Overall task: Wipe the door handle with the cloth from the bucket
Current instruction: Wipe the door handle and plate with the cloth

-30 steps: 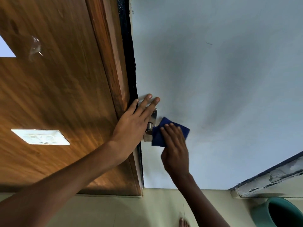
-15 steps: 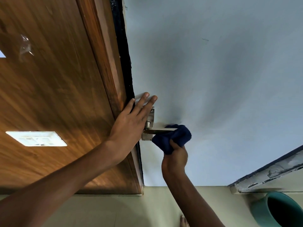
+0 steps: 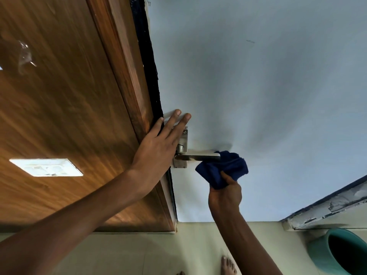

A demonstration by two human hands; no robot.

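Left hand [image 3: 158,143]: fingers spread flat on door edge.
Right hand [image 3: 225,192]: clamped on blue cloth [image 3: 224,168] — cloth touching door handle [image 3: 198,156] tip.
Bucket [image 3: 319,253]: five o'clock.

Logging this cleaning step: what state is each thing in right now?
Silver metal lever door handle: level, its far end touching the cloth.
Dark blue cloth: bunched, gripped by the right hand.
Left hand: open, flat by the door edge.
Teal plastic bucket: upright on the floor.

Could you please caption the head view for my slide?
Right hand wipes silver metal lever door handle with crumpled dark blue cloth; left hand steadies door.
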